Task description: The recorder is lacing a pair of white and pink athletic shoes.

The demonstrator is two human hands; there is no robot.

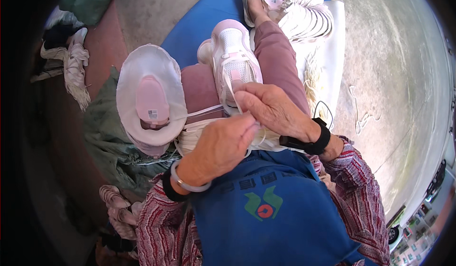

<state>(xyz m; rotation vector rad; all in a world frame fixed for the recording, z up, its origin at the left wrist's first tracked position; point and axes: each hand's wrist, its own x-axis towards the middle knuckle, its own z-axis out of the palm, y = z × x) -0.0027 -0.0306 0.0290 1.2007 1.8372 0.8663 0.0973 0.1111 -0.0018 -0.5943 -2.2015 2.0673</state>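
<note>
Hands (pixel 273 107) pinching lace (pixel 231 86), blocking pt of pink/wht shoe (pixel 235 42); wht upper (pixel 126 83) to L, blue sheet (pixel 187 40) beyond.

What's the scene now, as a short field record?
Left hand: fingertips near the right hand's; grip unclear
Right hand: fingers closed on a white lace
Worked item: white-and-pink sneaker, beyond the hands
Left of sneaker: white-and-pink shoe piece
Clothing: blue apron, striped sleeves

Left hand (pixel 218 142) blurred at the fingers (pixel 244 124), lace (pixel 233 91) end hidden, label (pixel 152 114) too small to read, apron (pixel 266 242) cut off below
</note>
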